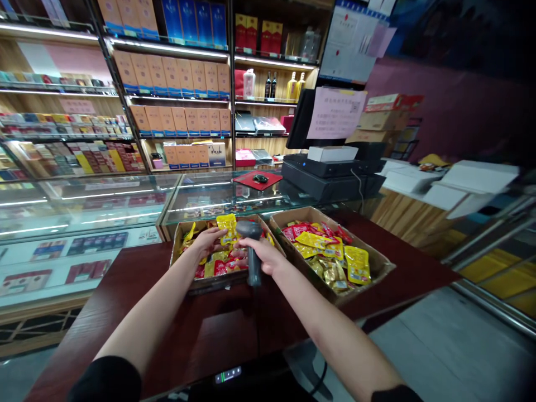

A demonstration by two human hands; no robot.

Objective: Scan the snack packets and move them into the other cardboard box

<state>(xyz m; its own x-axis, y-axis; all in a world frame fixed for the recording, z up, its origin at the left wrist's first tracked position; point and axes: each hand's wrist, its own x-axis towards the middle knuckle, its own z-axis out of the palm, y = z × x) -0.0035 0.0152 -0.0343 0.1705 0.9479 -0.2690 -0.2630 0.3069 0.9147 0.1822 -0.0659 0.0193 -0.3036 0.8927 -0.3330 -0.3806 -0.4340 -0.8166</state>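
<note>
Head view: dark scanner (253,267) in the right hand (263,254), fingers wrapped round it; left hand (208,242) at a yellow packet (227,228), pinch unclear, over the left carton (176,245); beyond, glass counter (196,195), shelves (180,100)

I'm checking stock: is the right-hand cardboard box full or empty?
Partly full: small packets fill much of the cardboard box, but bare cardboard shows at its right end.

Shelf strip lights (176,47) glare on the glass counter (125,201); the right side is dim, edges stretched and blurred
</note>
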